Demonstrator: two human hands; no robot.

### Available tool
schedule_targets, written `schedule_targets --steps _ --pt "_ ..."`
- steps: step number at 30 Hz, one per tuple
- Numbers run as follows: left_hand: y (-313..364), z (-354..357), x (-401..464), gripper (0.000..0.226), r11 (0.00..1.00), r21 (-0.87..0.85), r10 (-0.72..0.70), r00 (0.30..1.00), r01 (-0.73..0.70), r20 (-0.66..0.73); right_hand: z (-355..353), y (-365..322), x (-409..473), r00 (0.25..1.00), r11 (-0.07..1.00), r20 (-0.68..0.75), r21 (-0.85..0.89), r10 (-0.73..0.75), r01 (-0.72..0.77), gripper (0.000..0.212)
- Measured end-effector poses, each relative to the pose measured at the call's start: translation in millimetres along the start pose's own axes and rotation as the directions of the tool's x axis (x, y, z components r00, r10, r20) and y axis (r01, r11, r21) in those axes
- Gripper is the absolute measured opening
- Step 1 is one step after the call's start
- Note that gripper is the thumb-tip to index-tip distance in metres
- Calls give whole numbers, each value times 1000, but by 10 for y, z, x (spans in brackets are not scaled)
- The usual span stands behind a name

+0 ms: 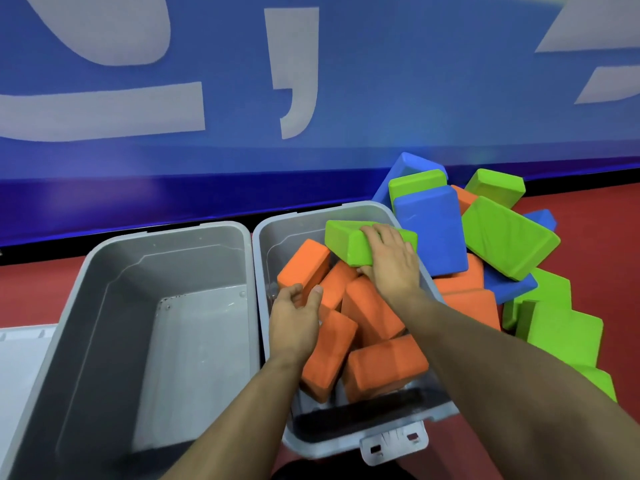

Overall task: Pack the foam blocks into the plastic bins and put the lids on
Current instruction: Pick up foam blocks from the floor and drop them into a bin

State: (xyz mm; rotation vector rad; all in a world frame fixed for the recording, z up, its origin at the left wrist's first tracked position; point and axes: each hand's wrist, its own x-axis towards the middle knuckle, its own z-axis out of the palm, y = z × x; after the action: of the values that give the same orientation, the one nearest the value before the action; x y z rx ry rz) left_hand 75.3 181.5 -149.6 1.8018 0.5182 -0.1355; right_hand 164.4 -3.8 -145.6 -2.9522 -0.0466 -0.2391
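Two grey plastic bins stand side by side on the red floor. The left bin [104, 271] holds no blocks. The right bin [263, 258] holds several orange foam blocks [384, 365] lying jumbled. My right hand [391, 258] grips a green foam block [349, 244] over the far part of the right bin. My left hand [294, 317] reaches into the right bin, its fingers curled round the near end of an orange block [304, 261]. A pile of blue, green and orange blocks [505, 237] lies right of the bin.
A white bin lid [20, 368] lies flat at the left edge. A blue wall with large white lettering [311, 64] runs close behind the bins. A latch clip [394, 441] sticks out from the right bin's near rim.
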Motion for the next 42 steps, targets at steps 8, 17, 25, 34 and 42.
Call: schedule_targets --steps 8,17,25,34,42 --pt "-146 53 72 60 999 38 4 999 -2 -48 166 85 -30 935 991 353 116 20 -65 104" --pt "78 290 -191 58 986 136 89 995 -94 39 -90 493 -672 982 984 189 174 11 -44 69" --pt "39 735 -644 58 875 351 219 920 -332 324 -334 1412 -1425 953 967 246 141 175 -214 64" --pt "-104 1371 -738 57 830 409 183 878 -379 443 -132 2247 -1560 899 950 365 102 242 -297 68" --pt "-505 1572 -543 49 832 441 150 902 -336 404 510 2451 -872 899 960 371 58 234 -274 60"
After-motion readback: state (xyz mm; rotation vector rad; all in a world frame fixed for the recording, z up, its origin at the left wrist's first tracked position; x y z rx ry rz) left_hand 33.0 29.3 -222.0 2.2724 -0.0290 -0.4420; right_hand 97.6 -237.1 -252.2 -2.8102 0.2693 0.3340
